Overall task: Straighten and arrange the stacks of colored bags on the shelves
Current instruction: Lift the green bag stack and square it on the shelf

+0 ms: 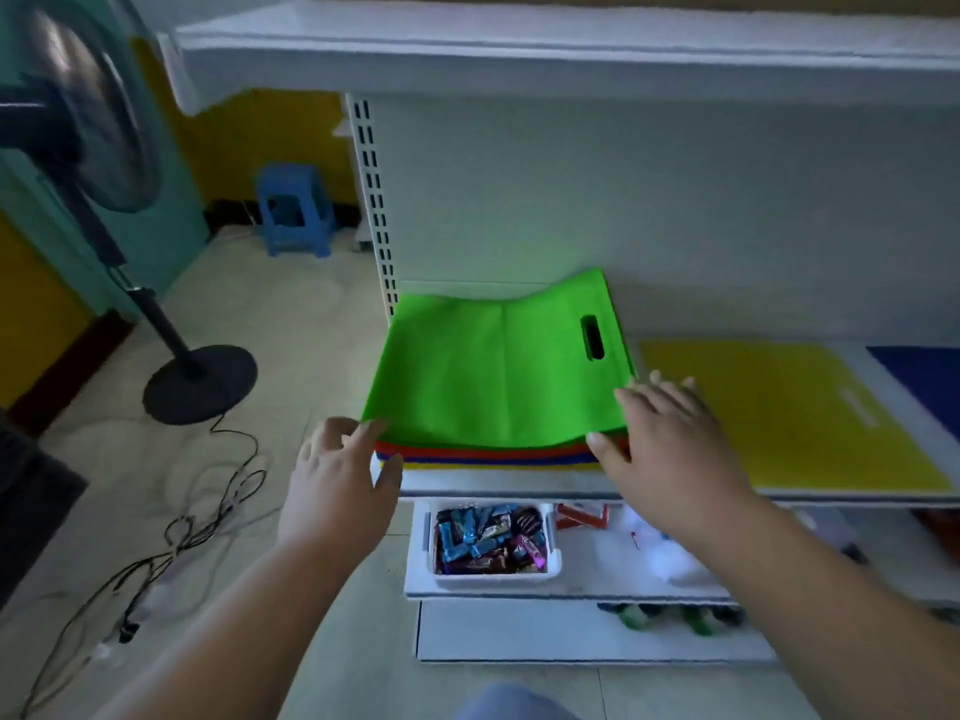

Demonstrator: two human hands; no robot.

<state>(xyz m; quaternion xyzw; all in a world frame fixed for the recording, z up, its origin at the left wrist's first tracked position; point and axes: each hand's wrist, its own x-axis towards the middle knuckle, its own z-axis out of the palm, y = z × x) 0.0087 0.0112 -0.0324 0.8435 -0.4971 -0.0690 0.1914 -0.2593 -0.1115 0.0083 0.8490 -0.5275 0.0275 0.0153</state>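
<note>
A stack of flat bags lies on the white shelf (pixel 498 485), topped by a bright green bag (pixel 488 371) with a cut-out handle; red, blue and yellow edges (pixel 488 457) show beneath it. The green bag's far end curls up against the back panel. My left hand (pixel 337 480) is at the stack's front left corner, fingers relaxed and touching the edge. My right hand (pixel 670 444) is at the front right corner, fingers spread, thumb against the stack's edge. A yellow bag (pixel 810 407) lies flat to the right, and a blue bag (pixel 930 376) beyond it.
Below, a white tray of wrapped sweets (pixel 493 537) sits on a lower shelf (pixel 519 589) beside red packets (pixel 582 514). A standing fan (pixel 197 381) with loose cables (pixel 197 517) is on the floor to the left. A blue stool (pixel 293 210) stands farther back. Another shelf (pixel 519 54) overhangs.
</note>
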